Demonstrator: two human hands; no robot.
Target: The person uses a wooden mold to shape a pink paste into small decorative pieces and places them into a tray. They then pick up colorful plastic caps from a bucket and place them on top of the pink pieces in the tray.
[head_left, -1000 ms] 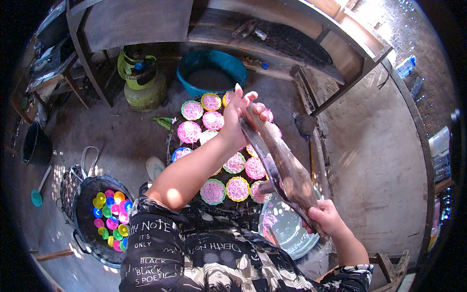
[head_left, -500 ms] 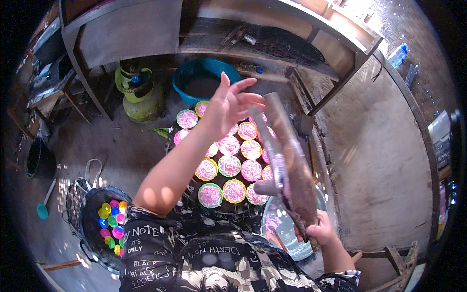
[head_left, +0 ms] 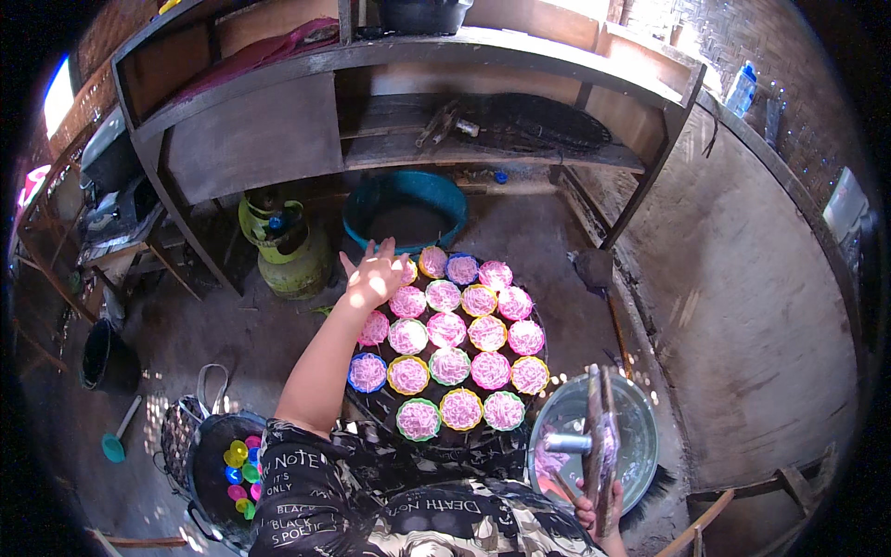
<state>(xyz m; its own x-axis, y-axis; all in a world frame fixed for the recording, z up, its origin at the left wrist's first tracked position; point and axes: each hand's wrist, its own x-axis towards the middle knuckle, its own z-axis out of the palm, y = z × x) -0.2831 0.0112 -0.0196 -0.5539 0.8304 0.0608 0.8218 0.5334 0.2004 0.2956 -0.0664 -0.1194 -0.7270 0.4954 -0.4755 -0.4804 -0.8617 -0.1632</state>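
Note:
Several small fluted cups in pink, green, yellow and blue, filled with pink-and-white strands, stand in rows on a dark round tray before me. One of the cups lies in the middle. My left hand is over the far left of the rows, fingers spread, beside a yellow cup; whether it touches that cup I cannot tell. In my right hand is a wooden press with a metal tube, held by its handle end above a clear basin. Pink dough shows inside the basin.
A dark pan with several colourful cups is at the lower left. Beyond the tray stand a teal tub and a green gas cylinder, below a wooden shelf. A black bucket stands at the far left.
My left hand has moved away from the press to the far left cups. The press has dropped over the basin with my right hand. The view has shifted, showing more shelf.

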